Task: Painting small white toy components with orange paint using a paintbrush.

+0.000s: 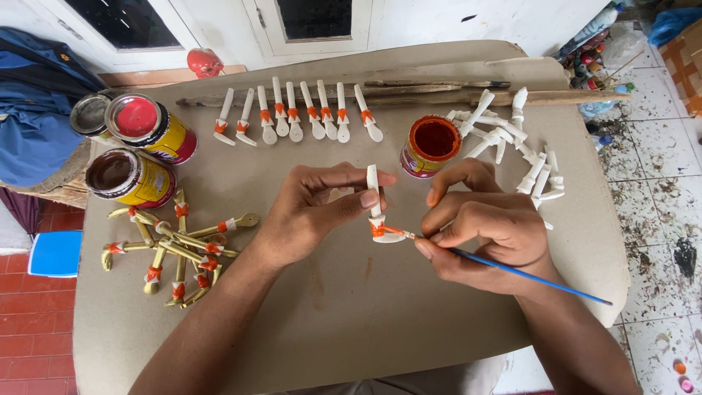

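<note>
Pinching a small white piece (pixel 375 201) upright between thumb and fingertips, the left hand (pixel 314 208) is closed firmly on it, low over the middle of the desk (pixel 351 307). The piece's flared lower end is turned toward the other hand, and an orange band is seen there, wet and bright. A thin blue brush (pixel 512 271) is held by the right hand (pixel 486 234) in a pencil grip, closed tight near the ferrule, and its tip is laid against that orange band. The step in hand is judged to be the painting of the band on this one piece. Part of the band's far side cannot be seen, so how much is left cannot be told. For the next move, a slight roll of the piece between the left fingers would be called for, with the brush tip kept steady and light so the orange is not dragged onto the white.

Just beyond the hands, an open can of orange paint (pixel 430 146) is stood within easy reach. To its right, a heap of plain white pieces (pixel 512 150) is piled. Along the far edge, a row of banded white pieces (pixel 296 117) is leaned against a wooden stick (pixel 453 93). At the left, gold pieces with orange bands (pixel 179 249) are heaped, and three more paint cans (pixel 135 153) are lying beside them.
</note>
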